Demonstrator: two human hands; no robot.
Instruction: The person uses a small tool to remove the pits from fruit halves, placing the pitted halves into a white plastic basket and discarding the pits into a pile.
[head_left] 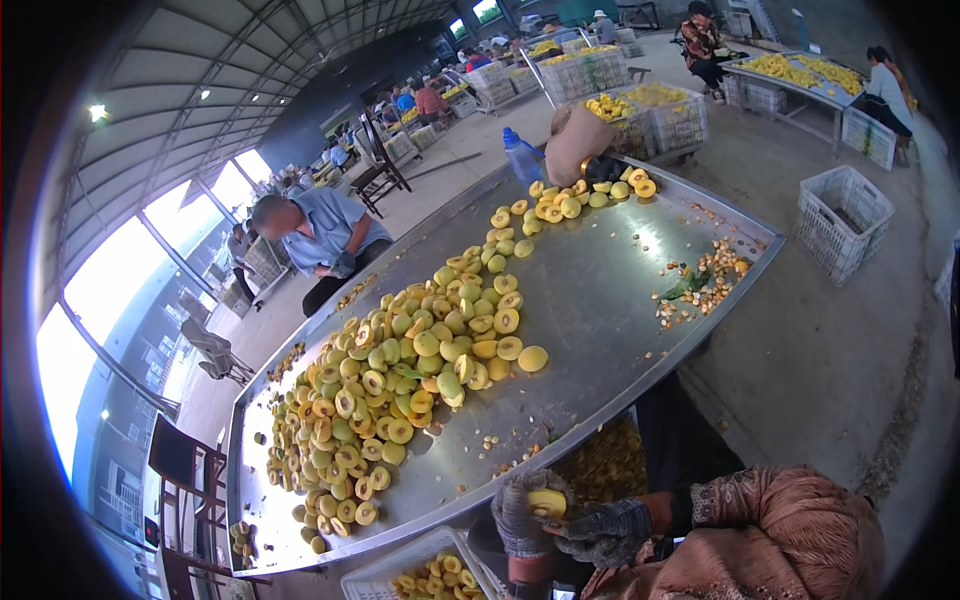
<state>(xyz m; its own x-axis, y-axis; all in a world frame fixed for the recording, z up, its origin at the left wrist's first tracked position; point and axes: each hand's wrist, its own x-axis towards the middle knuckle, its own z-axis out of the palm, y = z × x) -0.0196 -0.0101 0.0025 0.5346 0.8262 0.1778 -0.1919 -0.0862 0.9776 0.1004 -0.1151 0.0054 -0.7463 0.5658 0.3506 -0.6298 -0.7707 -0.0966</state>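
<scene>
A yellow fruit piece (547,503) is clamped in the left hand (520,518), just off the table's near edge, presumably so both hands can get at it. Right hand (605,532) is held close beside; whether anything is gripped cannot be told. Fruit pile (400,375) is heaped left, probably for reach. White crate (372,580) is set near left, below the rim. Open room is left on the metal table (600,310), right of the pile.

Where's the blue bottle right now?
Head view, upper middle, slightly right of centre: the blue bottle is at the far edge of the metal table, just beyond the upper end of the halved fruit.
</scene>
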